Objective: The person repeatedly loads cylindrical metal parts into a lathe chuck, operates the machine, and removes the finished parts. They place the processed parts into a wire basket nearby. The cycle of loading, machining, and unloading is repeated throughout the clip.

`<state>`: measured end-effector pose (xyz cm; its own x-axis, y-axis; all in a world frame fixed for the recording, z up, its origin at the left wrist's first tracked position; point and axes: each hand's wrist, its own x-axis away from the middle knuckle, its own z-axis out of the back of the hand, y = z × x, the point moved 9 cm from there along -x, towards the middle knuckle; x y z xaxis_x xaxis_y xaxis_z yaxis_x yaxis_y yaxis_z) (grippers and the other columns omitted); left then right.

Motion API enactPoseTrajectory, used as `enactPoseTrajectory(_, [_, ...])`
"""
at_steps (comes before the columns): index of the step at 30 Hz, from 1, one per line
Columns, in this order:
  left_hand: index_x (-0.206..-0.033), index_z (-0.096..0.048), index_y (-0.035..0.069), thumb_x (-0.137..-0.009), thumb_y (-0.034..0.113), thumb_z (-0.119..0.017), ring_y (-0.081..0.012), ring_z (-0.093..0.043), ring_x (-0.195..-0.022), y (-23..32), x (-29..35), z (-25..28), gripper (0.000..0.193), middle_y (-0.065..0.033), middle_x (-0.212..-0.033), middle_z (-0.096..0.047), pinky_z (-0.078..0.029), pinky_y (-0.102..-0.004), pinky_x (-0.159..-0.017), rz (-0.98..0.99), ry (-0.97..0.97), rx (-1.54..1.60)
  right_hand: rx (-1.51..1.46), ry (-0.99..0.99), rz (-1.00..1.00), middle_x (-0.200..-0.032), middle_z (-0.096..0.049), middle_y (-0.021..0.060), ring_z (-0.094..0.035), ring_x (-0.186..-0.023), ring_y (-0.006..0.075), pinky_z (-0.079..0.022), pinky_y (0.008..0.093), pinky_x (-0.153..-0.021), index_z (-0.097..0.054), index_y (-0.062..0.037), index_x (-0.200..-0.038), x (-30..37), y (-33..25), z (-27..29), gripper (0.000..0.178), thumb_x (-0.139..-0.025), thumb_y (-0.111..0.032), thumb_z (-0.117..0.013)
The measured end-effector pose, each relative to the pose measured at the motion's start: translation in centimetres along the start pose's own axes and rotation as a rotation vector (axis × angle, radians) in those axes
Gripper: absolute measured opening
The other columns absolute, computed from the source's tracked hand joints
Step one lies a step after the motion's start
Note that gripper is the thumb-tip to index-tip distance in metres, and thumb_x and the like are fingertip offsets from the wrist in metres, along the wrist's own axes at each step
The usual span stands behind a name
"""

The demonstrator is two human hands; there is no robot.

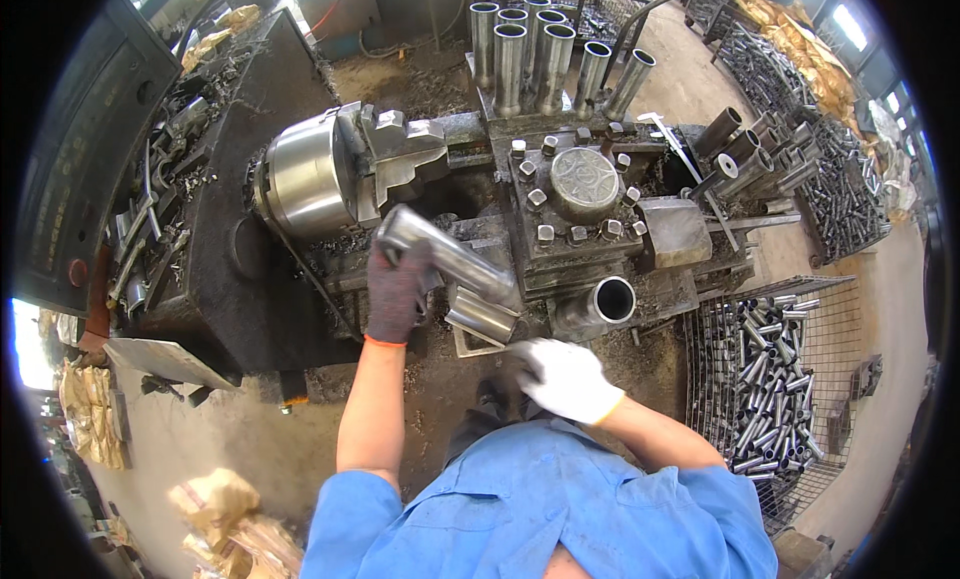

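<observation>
My left hand (397, 297), in a dark knitted glove, is closed around a shiny metal tube (455, 262). The tube lies tilted, its open end up at the left, in front of the lathe chuck (310, 176). Just under it is a second shiny tube (483, 317) over a small tray (468, 345). My right hand (566, 379), in a white glove, is near that tube's lower right end; motion smears its fingers, so I cannot see whether they hold anything. A wider-mouthed tube (592, 309) stands to its upper right, on the machine's near side.
The bolted tool post (585, 184) rises right of the chuck. Several tubes (508, 69) stand upright behind it. A caliper (680, 151) lies to the right, beside darker tubes (735, 144). A wire basket (850, 324) full of short tubes stands at my right.
</observation>
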<state>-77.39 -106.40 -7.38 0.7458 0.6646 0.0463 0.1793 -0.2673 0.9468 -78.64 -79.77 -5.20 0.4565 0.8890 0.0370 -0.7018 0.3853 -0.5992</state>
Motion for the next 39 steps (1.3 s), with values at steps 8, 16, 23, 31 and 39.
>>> enactPoseTrajectory(8, [-0.130,-0.065,0.001,-0.097,0.082,-0.049,-0.0375,-0.073,-0.101,-4.2,3.3,5.9,0.089,-0.0196,-0.114,-0.074,-0.063,-0.0545,-0.089,0.300,-0.061,0.751,0.050,0.136,-0.156,-0.097,-0.074,0.0198,-0.075,-0.088,0.0357,-0.060,0.0471,-0.079,-0.071,-0.0003,-0.107,-8.4,3.1,-3.8,0.033,-0.089,-0.029,-0.072])
enactPoseTrajectory(16, [-0.154,-0.051,0.010,-0.103,0.070,-0.054,-0.0318,-0.056,-0.138,-1.5,4.1,1.4,0.079,-0.0117,-0.150,-0.059,-0.040,-0.0507,-0.123,0.194,0.074,0.787,-0.272,-0.264,-0.333,-0.123,-0.072,0.0275,-0.071,-0.115,0.0416,-0.054,0.0438,-0.102,-0.058,0.0049,-0.135,-12.4,-3.8,0.6,0.087,-0.077,-0.056,-0.081])
enactPoseTrajectory(23, [-0.169,-0.022,0.004,-0.104,0.061,-0.062,-0.0317,-0.034,-0.158,12.4,3.3,-4.2,0.095,-0.0173,-0.170,-0.034,-0.025,-0.0504,-0.131,-0.470,-0.174,0.303,-0.152,0.028,0.037,-0.134,-0.068,0.0261,-0.070,-0.120,0.0389,-0.054,0.0453,-0.106,-0.051,-0.0059,-0.150,-15.0,-7.9,15.3,0.091,-0.072,-0.038,-0.086])
enactPoseTrajectory(31, [-0.144,-0.060,0.001,-0.108,0.032,-0.063,-0.0245,-0.067,-0.122,-2.4,5.2,5.8,0.048,-0.0139,-0.133,-0.069,-0.053,-0.0422,-0.109,-0.036,0.030,-0.162,0.927,-0.092,0.194,-0.115,-0.073,0.0210,-0.074,-0.107,0.0368,-0.059,0.0483,-0.092,-0.066,-0.0089,-0.130,-28.5,2.5,19.8,0.061,-0.075,-0.027,-0.084])
enactPoseTrajectory(39, [-0.131,-0.065,0.007,-0.104,0.026,-0.063,-0.0256,-0.066,-0.095,-12.2,16.8,21.5,0.033,-0.0085,-0.105,-0.066,-0.056,-0.0384,-0.081,0.102,0.448,-0.151,0.402,-0.504,0.029,-0.127,-0.072,0.0263,-0.069,-0.119,0.0395,-0.054,0.0452,-0.104,-0.061,0.0032,-0.142,-33.1,8.9,12.7,0.085,-0.071,-0.036,-0.085])
